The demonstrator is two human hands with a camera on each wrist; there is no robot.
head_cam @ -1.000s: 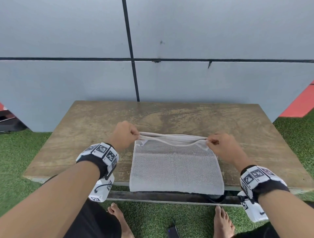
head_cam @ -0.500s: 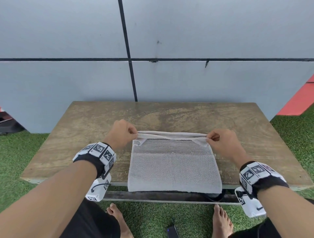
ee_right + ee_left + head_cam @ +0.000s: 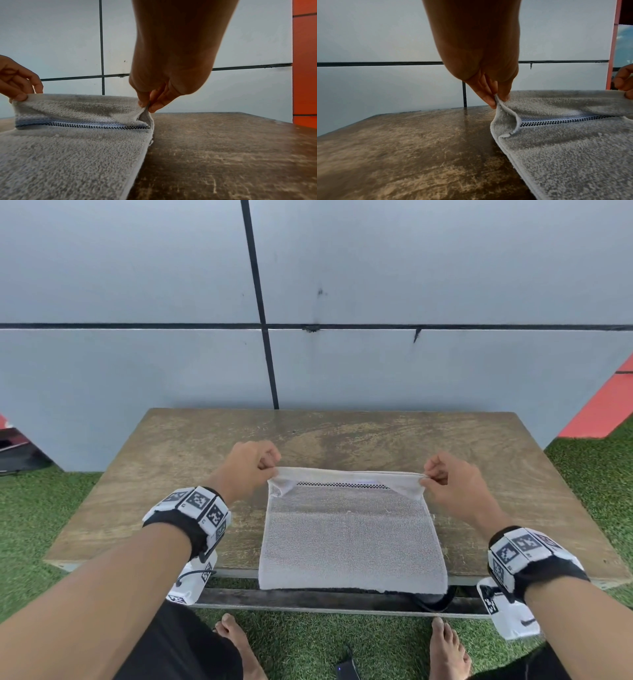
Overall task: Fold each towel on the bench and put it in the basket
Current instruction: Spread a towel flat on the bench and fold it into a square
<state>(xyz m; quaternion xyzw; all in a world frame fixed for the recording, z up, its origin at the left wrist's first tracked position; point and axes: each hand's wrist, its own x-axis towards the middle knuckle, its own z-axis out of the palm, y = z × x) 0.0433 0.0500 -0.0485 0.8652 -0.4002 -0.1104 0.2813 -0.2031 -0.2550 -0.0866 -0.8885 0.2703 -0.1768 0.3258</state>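
Note:
A grey towel (image 3: pixel 352 539) with a black-and-white checked band lies on the wooden bench (image 3: pixel 191 474), its near edge hanging over the front. My left hand (image 3: pixel 270 469) pinches the far left corner (image 3: pixel 497 100) between thumb and fingers. My right hand (image 3: pixel 428 475) pinches the far right corner (image 3: pixel 145 107). Both corners are raised a little above the bench, and the far edge is stretched between the hands and curled over the checked band (image 3: pixel 556 121). No basket shows in any view.
A grey panelled wall (image 3: pixel 342 354) stands right behind the bench. Green artificial grass (image 3: pixel 41 508) surrounds it. My bare feet (image 3: pixel 448 648) are under the front edge, with a dark phone (image 3: pixel 347 669) on the grass between them. An orange wall (image 3: pixel 304 67) is at the right.
Both hands have lifted the towel's far edge higher and pulled it taut, so more of the checked band shows. The towel's lower part has stayed in place.

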